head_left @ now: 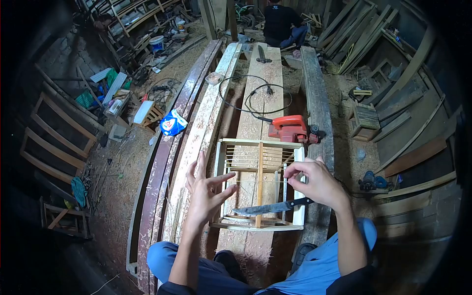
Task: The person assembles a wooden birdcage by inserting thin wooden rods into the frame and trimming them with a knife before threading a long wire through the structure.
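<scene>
A small wooden frame [260, 153] with thin crossbars and a middle slat lies on the planks before me. My left hand [202, 194] is over its left side, fingers spread, thumb and forefinger apart. My right hand [317, 181] is above the right side, thumb and fingertips pinched together. From that pinch a thin pale stick [265, 182] runs across the frame toward my left fingertips. A knife [265, 208] with a black handle rests across the frame's near part, its handle below my right hand.
Beyond the frame sits a red power planer [290, 129], its black cord [253, 103] coiled on the shaving-covered plank [246, 123]. A blue-and-white packet [173, 123] lies at left; a hammer-like tool [262, 55] lies farther back. Another person [282, 24] sits at the far end. Timber [361, 42] leans at right.
</scene>
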Motion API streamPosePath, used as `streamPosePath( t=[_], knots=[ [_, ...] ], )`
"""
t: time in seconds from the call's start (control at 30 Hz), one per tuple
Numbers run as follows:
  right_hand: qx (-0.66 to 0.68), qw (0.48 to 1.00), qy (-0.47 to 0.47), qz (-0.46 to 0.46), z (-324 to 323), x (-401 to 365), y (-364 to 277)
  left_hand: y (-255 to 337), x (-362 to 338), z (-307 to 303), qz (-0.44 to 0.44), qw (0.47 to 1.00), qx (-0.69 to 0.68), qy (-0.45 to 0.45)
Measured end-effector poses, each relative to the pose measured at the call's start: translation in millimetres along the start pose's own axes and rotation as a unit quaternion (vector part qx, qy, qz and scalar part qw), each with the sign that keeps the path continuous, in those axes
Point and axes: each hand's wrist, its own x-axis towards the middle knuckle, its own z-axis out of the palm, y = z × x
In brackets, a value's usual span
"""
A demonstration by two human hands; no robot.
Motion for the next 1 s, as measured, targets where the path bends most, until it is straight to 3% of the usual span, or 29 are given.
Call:
streamPosePath(
  t=[0.1,0.33,0.47,0.63,0.73,0.83,0.87,1.0],
  knots=[
    [0.029,1.000,0.008,0.003,-7.6,-7.9,-8.9,6.8,-1.3,-0.6,0.014,0.999,0.023,0.018],
    [0.110,0.992,0.054,-0.004,-6.9,-31.6,-19.3,40.6,-8.5,-9.6,0.161,0.973,0.069,0.152],
    [0.172,0.982,0.072,-0.011,-4.2,-41.4,-45.3,48.4,-8.9,-20.8,0.171,0.964,0.040,0.198],
    [0.271,0.955,0.121,-0.023,29.3,-54.5,-56.6,45.3,-45.6,-27.7,0.084,0.975,0.021,0.205],
    [0.257,0.960,0.094,-0.066,34.4,-64.0,-81.8,28.8,-82.5,-17.9,0.028,0.975,0.011,0.222],
    [0.256,0.962,0.056,-0.082,47.3,-69.3,-88.0,32.2,-117.2,-22.6,-0.033,0.967,-0.095,0.233],
    [0.235,0.967,0.049,-0.087,46.2,-69.3,-92.8,27.5,-124.8,-28.8,-0.021,0.971,-0.018,0.239],
    [0.193,0.977,0.035,-0.079,57.6,-70.6,-112.3,-5.1,-146.8,-47.5,-0.075,0.963,0.033,0.256]
  ],
)
